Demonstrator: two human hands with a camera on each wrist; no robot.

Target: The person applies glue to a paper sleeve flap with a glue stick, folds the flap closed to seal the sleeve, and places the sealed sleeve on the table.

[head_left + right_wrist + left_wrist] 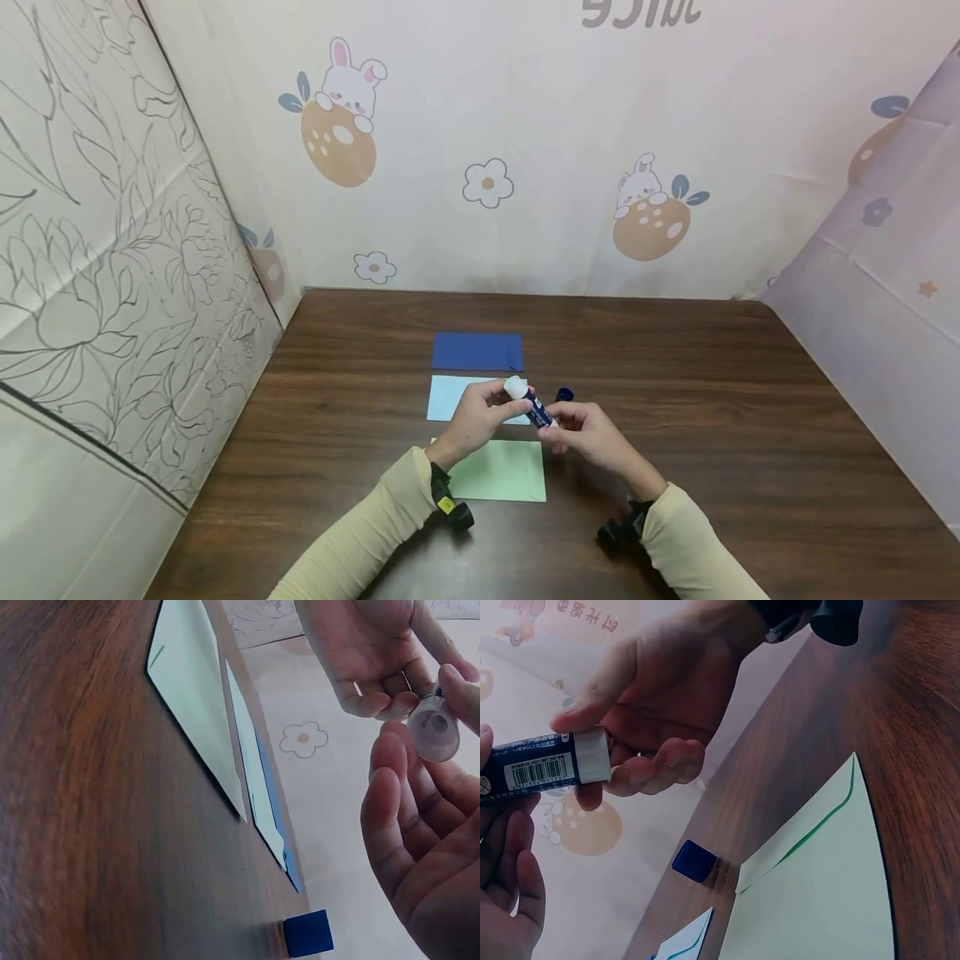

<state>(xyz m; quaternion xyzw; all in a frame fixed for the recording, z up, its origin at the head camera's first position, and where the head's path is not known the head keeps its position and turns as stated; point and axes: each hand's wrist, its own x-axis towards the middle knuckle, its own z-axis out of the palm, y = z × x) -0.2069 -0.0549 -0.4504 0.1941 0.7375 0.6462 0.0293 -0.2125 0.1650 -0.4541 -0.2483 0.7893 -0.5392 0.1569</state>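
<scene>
Above the table, both hands hold a glue stick (538, 412) with a dark blue printed body; its white glue end tilts up and to the left. My left hand (476, 417) grips the body near that white end. At the other end my right hand (588, 432) pinches the white base (592, 756) between thumb and fingers. In the right wrist view the round base (433, 736) faces the camera. The dark blue cap (565, 394) stands on the table just behind the right hand. A light green envelope (504, 472) lies below the left hand.
Behind the green envelope lie a light blue envelope (444, 398), partly covered by the left hand, and a dark blue envelope (476, 352). The brown wooden table (660, 358) meets printed curtains at the back and sides.
</scene>
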